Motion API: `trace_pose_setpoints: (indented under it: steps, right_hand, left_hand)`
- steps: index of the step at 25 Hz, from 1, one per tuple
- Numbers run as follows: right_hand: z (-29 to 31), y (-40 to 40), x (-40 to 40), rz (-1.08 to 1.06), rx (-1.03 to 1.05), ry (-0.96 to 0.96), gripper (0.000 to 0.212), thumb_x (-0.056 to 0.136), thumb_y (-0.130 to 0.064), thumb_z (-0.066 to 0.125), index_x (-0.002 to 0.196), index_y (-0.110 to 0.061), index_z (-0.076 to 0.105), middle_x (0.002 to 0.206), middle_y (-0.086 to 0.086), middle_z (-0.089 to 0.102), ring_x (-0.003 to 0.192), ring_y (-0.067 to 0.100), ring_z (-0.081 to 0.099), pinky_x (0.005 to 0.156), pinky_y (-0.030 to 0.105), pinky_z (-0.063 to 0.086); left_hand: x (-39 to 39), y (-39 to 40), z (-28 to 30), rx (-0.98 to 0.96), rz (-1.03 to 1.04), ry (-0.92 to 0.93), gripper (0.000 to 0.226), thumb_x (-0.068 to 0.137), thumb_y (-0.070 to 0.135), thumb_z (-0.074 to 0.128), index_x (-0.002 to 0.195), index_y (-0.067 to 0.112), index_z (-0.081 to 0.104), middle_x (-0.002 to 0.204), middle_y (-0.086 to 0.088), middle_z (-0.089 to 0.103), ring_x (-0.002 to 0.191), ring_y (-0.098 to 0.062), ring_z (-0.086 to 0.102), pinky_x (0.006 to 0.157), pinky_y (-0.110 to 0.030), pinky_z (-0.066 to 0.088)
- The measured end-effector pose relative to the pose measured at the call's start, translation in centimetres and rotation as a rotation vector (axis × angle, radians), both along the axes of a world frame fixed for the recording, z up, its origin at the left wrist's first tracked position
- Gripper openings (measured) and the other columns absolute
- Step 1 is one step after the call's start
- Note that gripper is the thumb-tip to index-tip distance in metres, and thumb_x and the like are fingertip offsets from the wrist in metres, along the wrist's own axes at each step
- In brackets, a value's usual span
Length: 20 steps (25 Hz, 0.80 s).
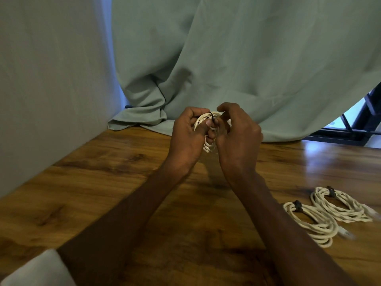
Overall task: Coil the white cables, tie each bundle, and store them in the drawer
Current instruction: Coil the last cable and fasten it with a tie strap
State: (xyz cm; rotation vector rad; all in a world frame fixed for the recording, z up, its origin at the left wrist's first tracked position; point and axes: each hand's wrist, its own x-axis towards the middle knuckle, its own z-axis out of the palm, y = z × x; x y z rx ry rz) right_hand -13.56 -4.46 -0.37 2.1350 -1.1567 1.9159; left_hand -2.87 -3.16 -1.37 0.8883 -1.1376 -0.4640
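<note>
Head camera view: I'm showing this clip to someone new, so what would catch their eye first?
First, the two hands at the centre, raised above the wooden table: the left hand and right hand both grip a white cable coil, with a thin black tie at its top. Next, two tied cable bundles lie on the table at the right. Behind hangs a pale green curtain.

held coil (206, 145): I see only slivers; my left hand (188, 135) and right hand (237, 137) cover most of it.
black tie (212, 116): too small to tell if fastened.
nearer bundle (313, 223): its plug end blurs.
white object (39, 271): cut off by the bottom edge.
</note>
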Motion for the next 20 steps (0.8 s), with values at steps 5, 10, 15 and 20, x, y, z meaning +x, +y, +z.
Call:
trace_pose_setpoints:
  steps: [5, 10, 15, 20]
  right_hand:
    - [-0.6, -0.8, 0.3, -0.02, -0.012, -0.065, 0.007, 0.096, -0.017, 0.07, 0.101, -0.016, 0.075, 0.095, -0.001, 0.071, 0.079, 0.015, 0.066, 0.07, 0.036, 0.054]
    - [-1.0, -1.1, 0.6, 0.028, 0.019, 0.051, 0.014, 0.098, -0.017, 0.067, 0.106, -0.013, 0.077, 0.099, 0.003, 0.068, 0.078, 0.014, 0.063, 0.068, 0.024, 0.04]
    - [-1.1, -1.2, 0.9, 0.076, 0.124, -0.103, 0.018, 0.094, -0.011, 0.07, 0.107, -0.019, 0.078, 0.104, -0.003, 0.068, 0.084, 0.012, 0.066, 0.074, 0.035, 0.056]
    - [-0.8, -1.4, 0.8, 0.16, 0.259, -0.263, 0.022, 0.089, -0.005, 0.069, 0.099, -0.021, 0.081, 0.102, -0.004, 0.067, 0.085, 0.008, 0.065, 0.074, 0.027, 0.053]
  left_hand:
    - [-0.1, 0.2, 0.1, 0.023, -0.071, 0.134, 0.02, 0.1, -0.001, 0.062, 0.12, 0.0, 0.064, 0.091, -0.009, 0.075, 0.073, -0.013, 0.071, 0.065, -0.023, 0.06]
    - [0.4, -0.8, -0.2, 0.059, -0.082, 0.289, 0.02, 0.1, 0.001, 0.062, 0.12, -0.001, 0.066, 0.086, -0.009, 0.076, 0.07, -0.013, 0.07, 0.063, -0.027, 0.059]
    - [0.5, -0.9, -0.4, 0.079, -0.196, 0.342, 0.02, 0.101, 0.003, 0.062, 0.12, -0.001, 0.065, 0.092, -0.015, 0.076, 0.078, -0.018, 0.072, 0.071, -0.029, 0.061]
    - [0.6, -0.6, -0.2, 0.137, -0.319, 0.408, 0.023, 0.104, 0.006, 0.058, 0.124, -0.004, 0.063, 0.1, -0.022, 0.074, 0.078, -0.019, 0.071, 0.074, -0.031, 0.063]
